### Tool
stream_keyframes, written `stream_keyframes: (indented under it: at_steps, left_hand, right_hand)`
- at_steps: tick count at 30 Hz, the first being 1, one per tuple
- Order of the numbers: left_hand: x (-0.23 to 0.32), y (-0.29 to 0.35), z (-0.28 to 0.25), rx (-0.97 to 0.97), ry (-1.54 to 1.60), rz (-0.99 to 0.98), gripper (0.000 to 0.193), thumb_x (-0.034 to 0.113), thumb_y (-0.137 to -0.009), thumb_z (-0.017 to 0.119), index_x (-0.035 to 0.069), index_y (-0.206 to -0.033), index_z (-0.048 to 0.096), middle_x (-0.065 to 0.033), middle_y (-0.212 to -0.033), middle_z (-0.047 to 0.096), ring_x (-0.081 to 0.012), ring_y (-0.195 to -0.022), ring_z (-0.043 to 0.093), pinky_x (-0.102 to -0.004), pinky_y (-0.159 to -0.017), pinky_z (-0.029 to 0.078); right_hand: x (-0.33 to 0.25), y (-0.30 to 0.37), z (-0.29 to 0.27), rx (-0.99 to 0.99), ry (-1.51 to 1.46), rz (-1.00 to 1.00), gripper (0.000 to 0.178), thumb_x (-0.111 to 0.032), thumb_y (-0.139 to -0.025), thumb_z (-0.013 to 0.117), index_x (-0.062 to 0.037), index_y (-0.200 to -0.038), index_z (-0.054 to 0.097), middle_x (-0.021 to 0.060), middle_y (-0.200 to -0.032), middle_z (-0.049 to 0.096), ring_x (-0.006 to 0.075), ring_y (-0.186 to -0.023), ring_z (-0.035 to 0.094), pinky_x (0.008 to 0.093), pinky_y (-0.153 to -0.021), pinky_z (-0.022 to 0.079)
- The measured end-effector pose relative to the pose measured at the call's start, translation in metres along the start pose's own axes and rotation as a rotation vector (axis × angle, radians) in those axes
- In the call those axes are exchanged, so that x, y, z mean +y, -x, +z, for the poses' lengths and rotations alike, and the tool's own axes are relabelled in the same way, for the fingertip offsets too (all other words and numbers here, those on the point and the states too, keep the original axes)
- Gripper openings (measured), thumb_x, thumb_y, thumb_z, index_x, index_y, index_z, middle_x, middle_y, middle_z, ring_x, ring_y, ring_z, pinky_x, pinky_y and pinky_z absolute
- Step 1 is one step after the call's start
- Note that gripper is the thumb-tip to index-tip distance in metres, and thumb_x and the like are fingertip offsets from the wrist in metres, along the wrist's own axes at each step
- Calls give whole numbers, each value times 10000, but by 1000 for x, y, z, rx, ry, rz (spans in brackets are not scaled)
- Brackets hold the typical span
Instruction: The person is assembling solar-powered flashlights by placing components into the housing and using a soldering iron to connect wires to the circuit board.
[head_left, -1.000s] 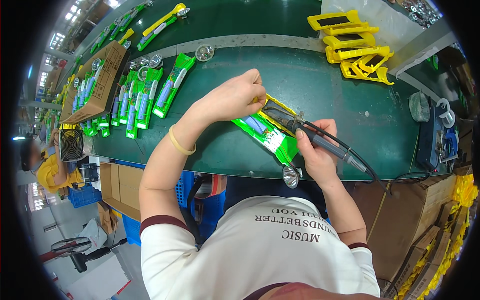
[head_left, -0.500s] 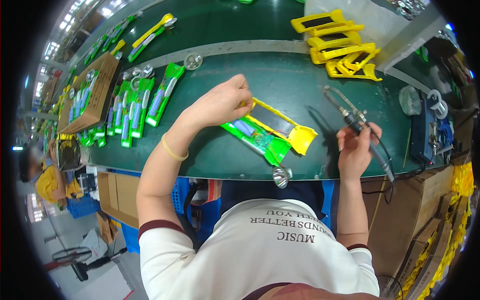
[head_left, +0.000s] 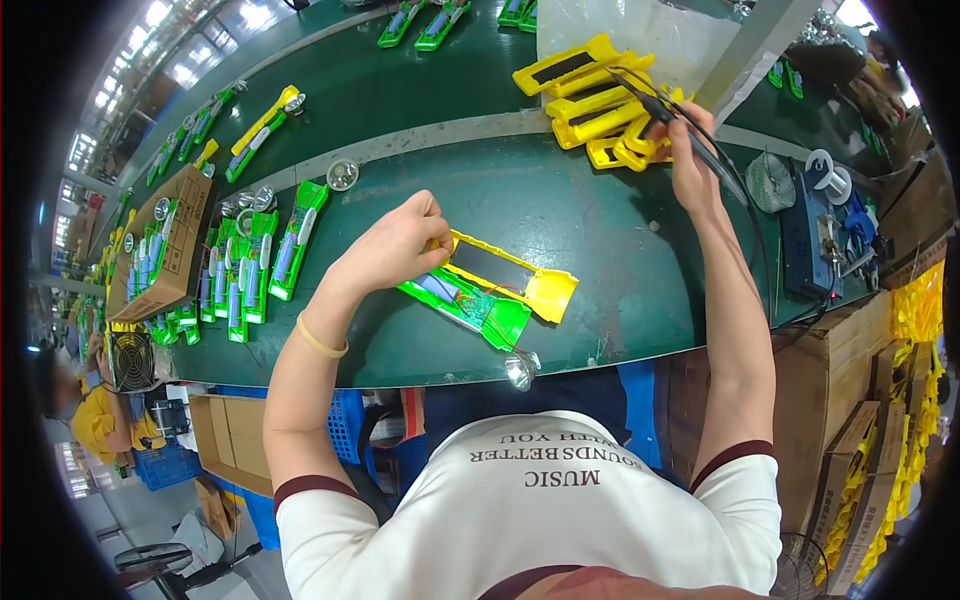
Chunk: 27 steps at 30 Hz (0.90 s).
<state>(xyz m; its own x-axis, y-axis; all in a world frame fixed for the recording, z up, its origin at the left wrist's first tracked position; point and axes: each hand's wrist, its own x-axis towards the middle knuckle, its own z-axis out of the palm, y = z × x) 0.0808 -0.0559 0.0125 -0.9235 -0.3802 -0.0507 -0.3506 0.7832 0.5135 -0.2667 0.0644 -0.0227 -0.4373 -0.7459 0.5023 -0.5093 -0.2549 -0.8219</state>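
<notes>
My left hand point(head_left: 400, 243) is closed, its fingers pinching the end of a yellow casing half point(head_left: 552, 293) with a dark panel. Wires run between that piece and the green casing half point(head_left: 506, 323) lying against it, which carries a blue cylindrical cell and a circuit board. A shiny round lamp head point(head_left: 520, 370) hangs on wires at the table's near edge. At the far right, my right hand point(head_left: 692, 165) grips a soldering iron point(head_left: 725, 172) and has its fingers at a pile of yellow casing halves point(head_left: 590, 100). Whether those fingers also grasp a casing is unclear.
Several green casing halves point(head_left: 240, 270) with cells lie on the left, beside a cardboard box point(head_left: 178, 240). A loose lamp head point(head_left: 343, 175) sits near the metal strip. On the right stand a blue soldering station point(head_left: 808, 235) and a solder spool point(head_left: 830, 178). Another person point(head_left: 100, 420) is far left.
My right hand has moved up and away with the soldering iron, from the near right to the yellow pile. The view has shifted; my left hand still pinches the yellow casing half.
</notes>
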Motion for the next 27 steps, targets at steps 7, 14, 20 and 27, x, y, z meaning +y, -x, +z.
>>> stream_keyframes:
  at_steps: [7,14,20,27]
  left_hand:
    - [-2,3,-1,23,-25,30,108,99,-721,623,9,-778,605,-91,-811,467,-224,-726,511,-309,-642,437]
    - [-2,4,-3,21,-22,1,118,115,-746,613,28,-825,634,-94,-847,487,-233,-768,530,-314,-680,443]
    - [-9,-12,11,154,-185,274,149,110,-737,636,52,-874,648,-118,-1194,516,-289,-1133,444,-359,-925,396]
    - [10,30,-12,-135,115,249,483,161,-574,754,68,-931,442,-164,-1198,497,-336,-1187,424,-408,-1001,319]
  right_hand:
    - [-76,89,23,148,-206,-66,403,-362,-943,374,-57,-1179,258,153,-863,526,241,-697,598,360,-627,536]
    - [-87,104,52,145,-448,23,546,-490,-873,447,-71,-1178,273,209,-1104,492,331,-937,591,388,-669,549]
    - [-66,114,15,351,-269,20,587,-535,-864,440,-47,-1158,297,192,-1056,521,241,-857,598,262,-539,474]
    - [-41,126,-25,324,-99,89,588,-538,-877,403,-44,-1178,300,186,-1105,506,202,-883,564,307,-696,494]
